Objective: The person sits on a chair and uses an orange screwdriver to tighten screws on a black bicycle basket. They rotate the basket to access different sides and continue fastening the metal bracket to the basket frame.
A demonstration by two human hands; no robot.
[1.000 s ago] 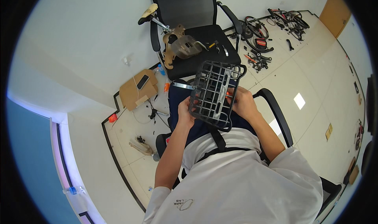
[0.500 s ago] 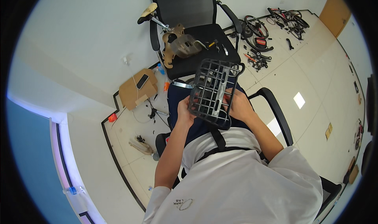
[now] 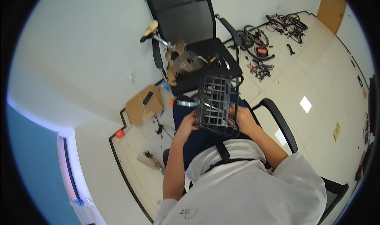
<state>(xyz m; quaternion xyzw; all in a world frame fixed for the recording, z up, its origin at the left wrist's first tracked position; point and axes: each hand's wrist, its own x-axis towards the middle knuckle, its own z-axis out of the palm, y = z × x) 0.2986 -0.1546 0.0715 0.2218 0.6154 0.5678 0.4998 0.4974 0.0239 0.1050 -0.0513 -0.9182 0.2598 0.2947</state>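
Observation:
A black wire basket (image 3: pixel 215 91) is held above my lap, slightly blurred. My left hand (image 3: pixel 187 127) grips its left side near the lower corner, with the fingers partly behind the bars. My right hand (image 3: pixel 242 120) is closed at the right side; its fingertips are partly covered by the basket's bars, so I cannot tell whether they also hold something small. A flat silvery metal strip (image 3: pixel 186 103) juts out left of the basket over my thigh. Whether it is fixed to the basket is hidden.
Ahead stands a black office chair (image 3: pixel 184 23) bearing a bicycle saddle (image 3: pixel 150 30) on its post, brown and translucent parts, and small tools. Bicycle wheels and parts (image 3: pixel 259 68) lie on the floor at right. At left are cardboard (image 3: pixel 136 106) and a phone (image 3: pixel 148 98).
The basket has turned and tipped in my hands, so its bars show at a different angle. Both hands keep their places on it. The whole view has shifted slightly.

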